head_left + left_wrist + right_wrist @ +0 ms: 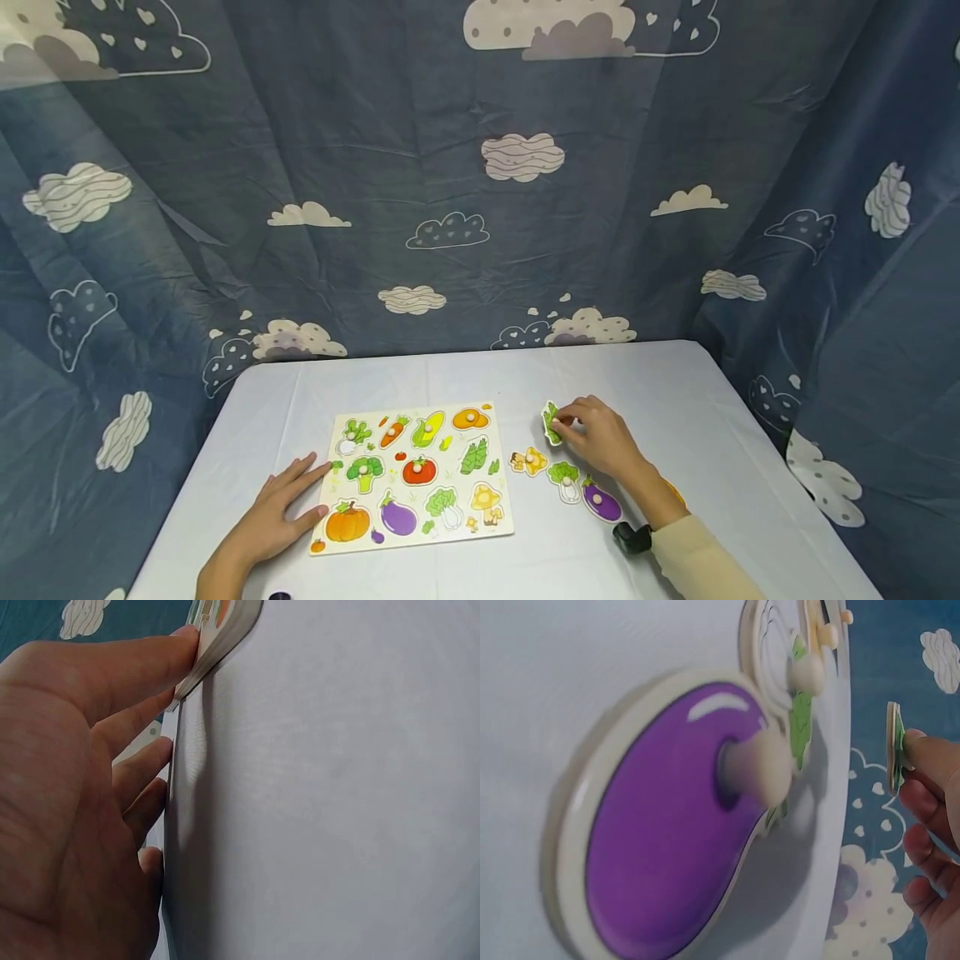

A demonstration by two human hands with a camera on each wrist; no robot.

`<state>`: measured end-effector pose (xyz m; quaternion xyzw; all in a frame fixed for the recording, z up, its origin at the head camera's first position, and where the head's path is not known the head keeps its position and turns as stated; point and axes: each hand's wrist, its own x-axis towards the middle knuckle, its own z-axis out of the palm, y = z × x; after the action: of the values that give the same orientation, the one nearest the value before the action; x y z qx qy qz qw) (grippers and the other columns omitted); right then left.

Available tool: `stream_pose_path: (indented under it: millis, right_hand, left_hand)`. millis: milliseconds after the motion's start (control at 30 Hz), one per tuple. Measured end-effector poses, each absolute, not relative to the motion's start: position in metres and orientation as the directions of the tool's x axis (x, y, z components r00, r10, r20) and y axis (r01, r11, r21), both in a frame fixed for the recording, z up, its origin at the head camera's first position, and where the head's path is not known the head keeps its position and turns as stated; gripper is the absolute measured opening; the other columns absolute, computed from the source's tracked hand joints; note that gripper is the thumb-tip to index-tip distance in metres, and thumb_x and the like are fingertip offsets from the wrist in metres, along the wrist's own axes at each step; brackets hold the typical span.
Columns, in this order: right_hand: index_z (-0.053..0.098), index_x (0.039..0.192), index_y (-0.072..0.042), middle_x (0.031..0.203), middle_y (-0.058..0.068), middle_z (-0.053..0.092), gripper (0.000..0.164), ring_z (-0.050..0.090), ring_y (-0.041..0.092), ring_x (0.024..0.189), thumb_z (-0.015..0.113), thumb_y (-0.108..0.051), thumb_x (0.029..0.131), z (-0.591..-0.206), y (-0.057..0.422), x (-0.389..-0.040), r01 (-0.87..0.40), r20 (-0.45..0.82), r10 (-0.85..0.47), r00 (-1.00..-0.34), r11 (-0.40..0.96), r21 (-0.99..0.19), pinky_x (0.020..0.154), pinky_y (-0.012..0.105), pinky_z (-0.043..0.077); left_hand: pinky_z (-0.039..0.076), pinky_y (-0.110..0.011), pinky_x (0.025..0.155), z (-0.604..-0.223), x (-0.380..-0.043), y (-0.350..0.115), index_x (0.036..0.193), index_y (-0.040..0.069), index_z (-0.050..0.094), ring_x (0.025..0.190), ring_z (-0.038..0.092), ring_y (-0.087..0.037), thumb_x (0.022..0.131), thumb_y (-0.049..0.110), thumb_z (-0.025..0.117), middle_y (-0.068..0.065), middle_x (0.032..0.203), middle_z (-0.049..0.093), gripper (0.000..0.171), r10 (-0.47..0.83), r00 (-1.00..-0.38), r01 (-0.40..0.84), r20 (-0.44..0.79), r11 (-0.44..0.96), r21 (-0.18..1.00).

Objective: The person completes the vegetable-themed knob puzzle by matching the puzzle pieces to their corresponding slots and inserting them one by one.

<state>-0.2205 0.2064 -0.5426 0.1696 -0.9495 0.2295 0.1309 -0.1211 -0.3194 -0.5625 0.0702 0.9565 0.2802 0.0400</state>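
Observation:
My right hand [600, 433] pinches a green leafy vegetable puzzle piece [551, 423] between thumb and fingers, right of the board. In the right wrist view the piece [892, 750] is seen edge-on, held by its back-facing side. My left hand [270, 517] lies at the left edge of the vegetable puzzle board [420, 540], fingers extended. The left wrist view has a digit touching the board's corner [232, 634]. Below the right hand lie an eggplant piece [601, 501], a cabbage piece [564, 482] and a mushroom piece [529, 461], each with a knob.
On the board, knobbed pieces such as a carrot [393, 432], corn [428, 429] and tomato [419, 471] sit in place. A yellow-orange piece [677, 493] is partly hidden by the right forearm. White cloth [465, 379] covers the table; a cloud-patterned curtain [375, 192] hangs behind.

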Motion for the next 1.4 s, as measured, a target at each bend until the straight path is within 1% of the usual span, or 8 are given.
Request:
stream_pose_path:
  millis: [200,400,633,767,967,1067,1200,1400]
  right_hand:
    - [0.08,0.094,-0.018,0.084,-0.011,0.065,0.016,0.059,0.011,0.084,0.084,-0.032,0.087,-0.539,0.196,-0.217,-0.359,0.323,-0.235,-0.917,0.838,-0.411,0.077,0.034,0.058]
    - [0.08,0.093,-0.02,0.084,-0.012,0.066,0.016,0.058,0.009,0.084,0.083,-0.035,0.089,-0.537,0.185,-0.216,-0.375,0.339,-0.24,-0.91,0.826,-0.421,0.076,0.031,0.057]
    - [0.08,0.093,-0.019,0.084,-0.012,0.067,0.016,0.06,0.011,0.083,0.081,-0.035,0.09,-0.535,0.168,-0.214,-0.396,0.335,-0.259,-0.906,0.799,-0.453,0.076,0.03,0.056]
    - [0.08,0.092,-0.021,0.082,-0.015,0.065,0.014,0.059,0.009,0.082,0.08,-0.035,0.091,-0.536,0.158,-0.213,-0.402,0.326,-0.27,-0.906,0.79,-0.463,0.076,0.029,0.055]
    - [0.079,0.091,-0.022,0.081,-0.018,0.063,0.014,0.059,0.009,0.081,0.082,-0.036,0.089,-0.538,0.144,-0.211,-0.414,0.314,-0.289,-0.905,0.771,-0.484,0.075,0.028,0.054]
    - [0.079,0.09,-0.024,0.08,-0.02,0.062,0.014,0.059,0.009,0.081,0.082,-0.037,0.088,-0.541,0.136,-0.211,-0.426,0.313,-0.303,-0.9,0.766,-0.481,0.074,0.026,0.053]
    - [0.078,0.088,-0.025,0.078,-0.02,0.061,0.014,0.058,0.01,0.079,0.082,-0.039,0.089,-0.543,0.126,-0.212,-0.453,0.314,-0.336,-0.888,0.758,-0.469,0.071,0.024,0.05]
    - [0.077,0.086,-0.024,0.075,-0.019,0.059,0.015,0.053,0.007,0.074,0.084,-0.037,0.087,-0.546,0.111,-0.212,-0.488,0.334,-0.366,-0.869,0.749,-0.449,0.066,0.02,0.044]
  left_hand:
    - [0.016,-0.075,0.121,-0.564,-0.122,-0.32,0.148,0.022,0.058,0.151,0.029,-0.05,0.09,0.053,0.071,-0.018,0.163,0.041,0.067,0.168,-0.985,0.125,-0.031,0.833,0.538]
    - [0.016,-0.075,0.12,-0.566,-0.123,-0.321,0.148,0.022,0.057,0.151,0.029,-0.051,0.09,0.054,0.072,-0.018,0.163,0.041,0.068,0.167,-0.985,0.126,-0.029,0.835,0.535]
    - [0.014,-0.075,0.121,-0.565,-0.123,-0.321,0.149,0.024,0.057,0.153,0.027,-0.049,0.089,0.055,0.071,-0.017,0.164,0.04,0.069,0.153,-0.987,0.107,-0.042,0.837,0.537]
    - [0.015,-0.075,0.121,-0.566,-0.123,-0.321,0.149,0.023,0.057,0.152,0.028,-0.05,0.09,0.053,0.071,-0.018,0.163,0.041,0.068,0.159,-0.987,0.12,-0.026,0.834,0.538]
    - [0.013,-0.075,0.121,-0.567,-0.124,-0.321,0.149,0.024,0.057,0.153,0.026,-0.049,0.089,0.055,0.071,-0.017,0.164,0.039,0.069,0.151,-0.988,0.105,-0.042,0.835,0.54]
    - [0.013,-0.075,0.122,-0.568,-0.123,-0.321,0.149,0.024,0.057,0.153,0.026,-0.048,0.089,0.056,0.071,-0.016,0.164,0.039,0.07,0.148,-0.988,0.101,-0.045,0.836,0.539]
    - [0.014,-0.074,0.122,-0.567,-0.122,-0.321,0.149,0.024,0.057,0.153,0.027,-0.049,0.089,0.055,0.071,-0.017,0.164,0.04,0.069,0.151,-0.988,0.108,-0.038,0.837,0.536]
    - [0.014,-0.074,0.122,-0.566,-0.123,-0.321,0.148,0.024,0.058,0.153,0.027,-0.048,0.089,0.052,0.072,-0.017,0.163,0.04,0.067,0.147,-0.989,0.107,-0.031,0.835,0.54]
